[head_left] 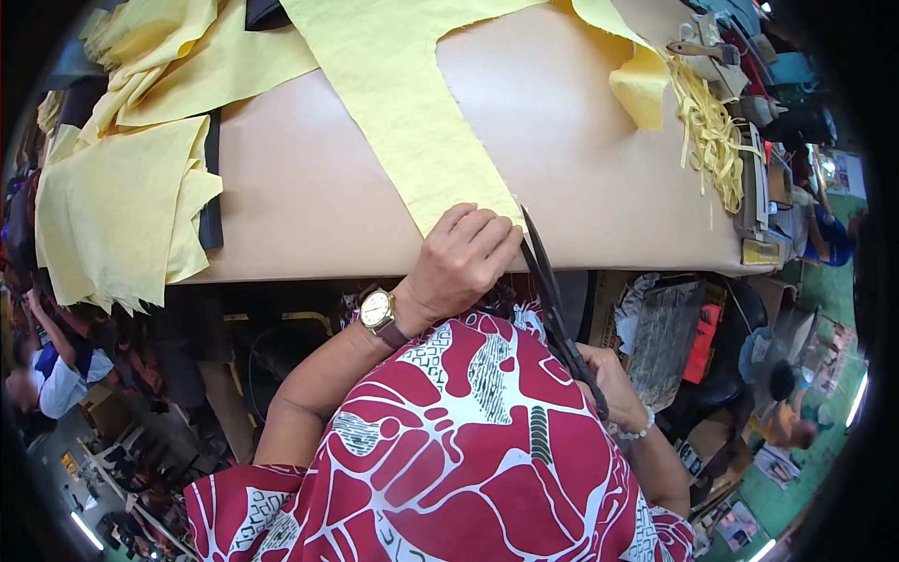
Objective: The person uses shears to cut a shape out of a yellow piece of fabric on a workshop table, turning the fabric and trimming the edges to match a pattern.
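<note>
A long piece of yellow cloth (pixel 421 122) stretches over the table, narrowing toward the near edge. My left hand (pixel 465 258), with a watch on its wrist, has its fingers curled over the cloth's near end and pinches it at the table edge. Large dark scissors (pixel 546 281) point away from me, their tips beside the cloth's right corner and close to my left fingertips. My right hand (pixel 607 379) grips the scissor handles below the table edge, partly hidden by the patterned red and white clothing. Whether the blades are touching the cloth is hard to tell.
More yellow cloth (pixel 122 206) is heaped at the left, overhanging the edge above a dark piece. At the right lie thin yellow strips (pixel 714 140) and a wooden-handled brush (pixel 702 51). A beige table (pixel 309 187) spans the view. Other people are farther off at both sides.
</note>
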Tool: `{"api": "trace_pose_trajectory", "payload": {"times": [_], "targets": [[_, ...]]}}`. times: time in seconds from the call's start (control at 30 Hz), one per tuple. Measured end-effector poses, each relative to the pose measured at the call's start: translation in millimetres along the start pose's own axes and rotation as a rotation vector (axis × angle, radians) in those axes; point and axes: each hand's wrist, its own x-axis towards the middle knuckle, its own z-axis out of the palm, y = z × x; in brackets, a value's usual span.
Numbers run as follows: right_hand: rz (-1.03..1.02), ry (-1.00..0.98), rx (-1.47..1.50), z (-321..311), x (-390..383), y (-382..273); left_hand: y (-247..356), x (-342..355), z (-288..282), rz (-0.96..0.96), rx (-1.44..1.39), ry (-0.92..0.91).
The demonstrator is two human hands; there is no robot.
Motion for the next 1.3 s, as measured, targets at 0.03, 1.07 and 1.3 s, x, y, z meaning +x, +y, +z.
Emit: {"api": "trace_pose_trajectory", "payload": {"times": [0.03, 1.07, 1.3], "targets": [[-0.016, 0.010, 0.013, 2.3, 3.8, -0.5, 0.2, 0.4, -0.6, -0.007, -0.007, -0.002], [0.024, -0.015, 0.017, -4.5, 20.4, -27.4, -3.0, -1.1, -1.1, -0.060, -0.083, 0.029], [0.048, -0.027, -0.028, -7.5, 17.6, -31.4, -1.8, -0.1, -3.0, -0.086, -0.092, 0.035]]}}
